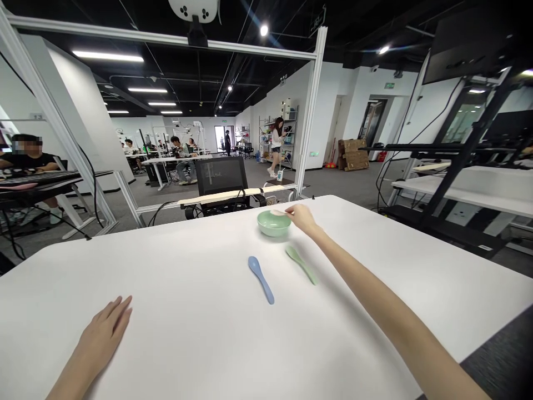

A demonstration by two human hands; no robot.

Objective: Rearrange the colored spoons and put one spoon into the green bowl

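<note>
Near the far edge of the white table [175, 333] stands a light green bowl [273, 228]. My right hand [303, 218] is at the bowl's right rim, its fingers closed on the handle of a pale pinkish spoon [278, 212], whose head is over the bowl's opening. Closer to me lie a blue spoon [261, 279] and a light green spoon [301, 265], both flat on the table with their handles toward me. My left hand [104, 330] rests on the table at the left with fingers stretched out, holding nothing.
Behind the table are a black mesh chair [222, 176] and a metal frame [313, 111] with a crossbar overhead. A black stand and a white desk [470, 191] are on the right. Several people are farther back in the room, one walking near the shelves [289, 133].
</note>
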